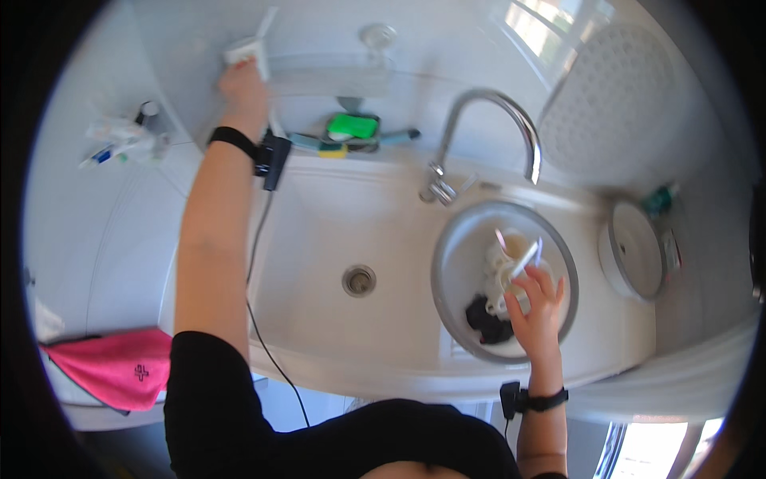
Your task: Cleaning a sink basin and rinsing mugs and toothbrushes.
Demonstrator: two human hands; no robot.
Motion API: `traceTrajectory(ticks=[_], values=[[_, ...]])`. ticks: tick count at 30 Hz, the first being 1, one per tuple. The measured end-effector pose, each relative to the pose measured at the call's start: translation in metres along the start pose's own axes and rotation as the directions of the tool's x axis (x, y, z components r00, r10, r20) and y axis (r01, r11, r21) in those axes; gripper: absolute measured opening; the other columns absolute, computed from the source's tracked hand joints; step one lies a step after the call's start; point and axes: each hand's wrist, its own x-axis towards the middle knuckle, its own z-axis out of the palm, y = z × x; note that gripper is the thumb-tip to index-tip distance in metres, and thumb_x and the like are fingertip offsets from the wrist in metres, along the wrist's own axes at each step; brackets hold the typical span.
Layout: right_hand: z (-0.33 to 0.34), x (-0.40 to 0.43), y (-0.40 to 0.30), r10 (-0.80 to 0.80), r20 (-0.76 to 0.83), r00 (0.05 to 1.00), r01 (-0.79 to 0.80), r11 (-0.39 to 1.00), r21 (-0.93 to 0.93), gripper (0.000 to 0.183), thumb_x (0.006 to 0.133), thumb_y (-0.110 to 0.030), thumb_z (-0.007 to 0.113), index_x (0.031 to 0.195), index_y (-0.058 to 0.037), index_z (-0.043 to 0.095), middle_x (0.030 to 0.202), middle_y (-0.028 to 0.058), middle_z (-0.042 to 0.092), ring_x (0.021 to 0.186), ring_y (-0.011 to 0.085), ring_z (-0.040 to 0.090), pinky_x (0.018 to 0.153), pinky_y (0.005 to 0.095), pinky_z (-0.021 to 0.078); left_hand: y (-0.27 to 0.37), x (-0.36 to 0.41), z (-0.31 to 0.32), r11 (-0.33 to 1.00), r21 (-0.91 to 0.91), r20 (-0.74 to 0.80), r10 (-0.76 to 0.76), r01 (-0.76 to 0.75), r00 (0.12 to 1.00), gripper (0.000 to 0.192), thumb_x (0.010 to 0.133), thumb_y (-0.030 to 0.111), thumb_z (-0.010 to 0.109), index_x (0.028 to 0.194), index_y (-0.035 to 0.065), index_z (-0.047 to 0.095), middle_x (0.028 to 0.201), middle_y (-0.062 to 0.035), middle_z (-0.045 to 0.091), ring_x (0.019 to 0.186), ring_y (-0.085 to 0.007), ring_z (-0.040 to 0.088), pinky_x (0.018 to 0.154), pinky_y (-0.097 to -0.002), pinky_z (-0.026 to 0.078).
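Observation:
At the back left, my left hand is closed on a white container, blurred, with a pale stick-like thing rising beside it. My right hand is over a round grey-rimmed basin, thumb and fingers apart. Its fingertips are close to a white stick and white cup-like items; any contact is hard to make out. Pink and lilac sticks poke up from these items. Dark crumpled cloth lies in the basin on the near side.
The basin stands right of the sink drain, below a chrome faucet. Green soap and a yellow sponge are along the back. A second basin leans at right. A pink cloth hangs left; a cable crosses the sink's left edge.

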Motion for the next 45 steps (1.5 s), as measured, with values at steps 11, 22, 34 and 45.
traceTrajectory(ticks=[11,22,34,45], values=[[-0.013,-0.035,0.050,0.137,-0.046,0.989,-0.136,0.990,0.024,0.021,0.078,-0.015,0.068,0.097,-0.0065,0.065,0.111,0.0100,0.059,0.104,0.0300,0.056,0.101,0.0536,0.0323,0.057,-0.053,-0.024,0.739,-0.587,-0.017,-0.420,0.331,0.908,0.050,0.080,0.018,0.074,0.119,0.0010,0.048,0.102,-0.0116,0.060,0.090,-0.0220,0.059,0.072,-0.0324,0.051],[0.017,-0.071,0.095,0.175,-0.061,0.983,-0.156,0.959,0.238,0.016,0.078,-0.010,0.066,0.090,-0.0006,0.064,0.091,0.0147,0.064,0.086,0.0335,0.059,0.075,0.0405,0.0479,0.277,-0.380,-0.102,0.364,-0.461,0.822,-0.169,0.809,0.544,0.014,0.088,0.016,0.063,0.100,0.0097,0.059,0.085,0.0030,0.058,0.073,-0.0056,0.053,0.062,-0.0200,0.039],[0.026,-0.087,0.123,0.191,-0.124,0.974,-0.094,0.832,0.547,0.014,0.080,-0.010,0.067,0.090,-0.0010,0.065,0.086,0.0119,0.065,0.063,0.0261,0.060,0.052,0.0309,0.0448,0.404,-0.442,-0.078,0.459,-0.250,0.955,-0.031,0.853,0.296,0.017,0.087,0.024,0.063,0.097,0.0104,0.058,0.083,0.0022,0.059,0.073,-0.0074,0.054,0.062,-0.0216,0.041],[0.032,0.000,0.215,-0.016,0.292,0.956,0.108,0.948,-0.299,0.029,0.078,-0.013,0.063,0.107,-0.0131,0.064,0.097,0.0123,0.067,0.098,0.0325,0.062,0.090,0.0449,0.0442,0.426,-0.465,-0.083,0.476,-0.153,0.966,-0.114,0.866,0.233,0.017,0.087,0.019,0.063,0.095,0.0047,0.058,0.085,-0.0023,0.059,0.076,-0.0103,0.054,0.068,-0.0256,0.047]])
